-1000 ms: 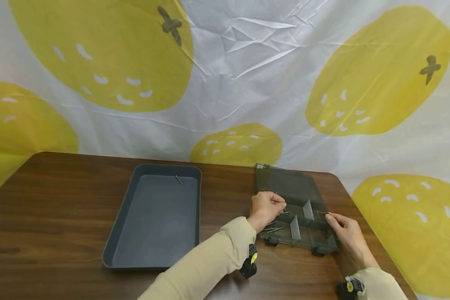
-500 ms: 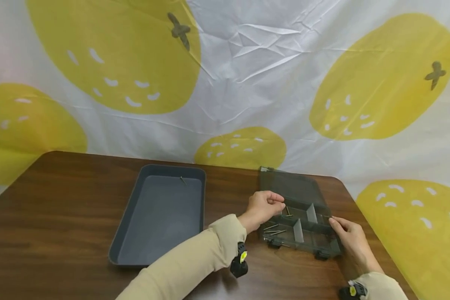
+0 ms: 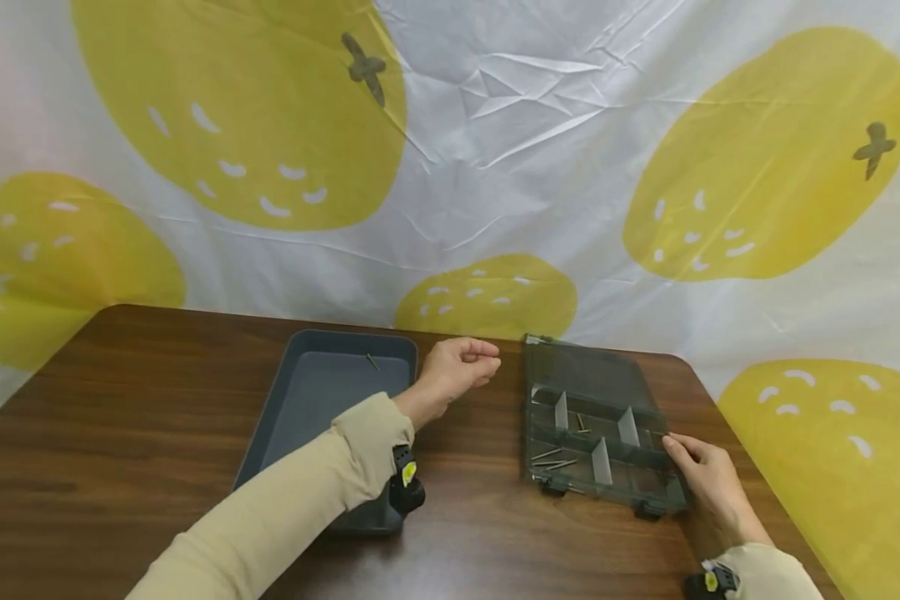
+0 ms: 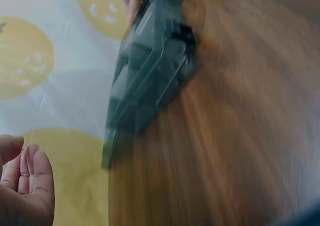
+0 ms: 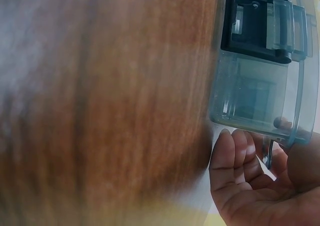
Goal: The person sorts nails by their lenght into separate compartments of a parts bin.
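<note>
My left hand [image 3: 453,371] is raised between the grey tray [image 3: 266,429] and the divided box. Its fingers are loosely bent, and in the left wrist view a gap shows between thumb and fingertips, with nothing between them. At the box's right end, my right hand [image 3: 708,475] pinches a thin screw [image 3: 657,433] near the wall. In the right wrist view its fingers [image 5: 224,153] curl just outside the see-through end wall. The smoky plastic box [image 3: 648,500] lies with its lid [image 3: 581,371] tipped back. Several screws [image 3: 553,463] lie in its front left compartment.
Inside the tray, one screw [image 3: 372,362] lies near the far end, and my left sleeve [image 3: 292,483] crosses over its near part. Pale dividers [image 3: 602,461] split the box. Behind the wooden table [image 3: 487,500] hangs a lemon-print cloth [image 3: 487,183].
My left hand has moved left from over the box toward the tray, uncovering the box's left compartments. The right hand stays at the box's right end. The head view has shifted slightly.
</note>
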Tool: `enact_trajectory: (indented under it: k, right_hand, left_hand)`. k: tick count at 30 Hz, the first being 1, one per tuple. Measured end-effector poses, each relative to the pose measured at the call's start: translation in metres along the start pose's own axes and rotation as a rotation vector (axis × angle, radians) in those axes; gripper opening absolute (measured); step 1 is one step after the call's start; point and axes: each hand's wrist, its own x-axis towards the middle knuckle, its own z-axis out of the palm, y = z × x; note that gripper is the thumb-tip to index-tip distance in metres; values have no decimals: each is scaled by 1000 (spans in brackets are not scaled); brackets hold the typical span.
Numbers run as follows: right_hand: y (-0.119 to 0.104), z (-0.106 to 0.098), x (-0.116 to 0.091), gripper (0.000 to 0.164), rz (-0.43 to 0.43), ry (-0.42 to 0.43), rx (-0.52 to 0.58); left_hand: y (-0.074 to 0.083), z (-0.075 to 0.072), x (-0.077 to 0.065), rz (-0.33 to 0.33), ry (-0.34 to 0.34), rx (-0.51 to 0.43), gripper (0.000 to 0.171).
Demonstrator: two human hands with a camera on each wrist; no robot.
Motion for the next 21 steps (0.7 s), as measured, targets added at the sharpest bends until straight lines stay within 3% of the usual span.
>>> enact_trajectory:
  k: [11,21]
  right_hand:
    - [2,2,0,57,14,-22,4]
    - [3,0,2,56,-4,-8,-1]
  left_hand:
    - [-11,-51,-1,-8,86,34,21]
    - [-21,-88,1,-92,160,91,29]
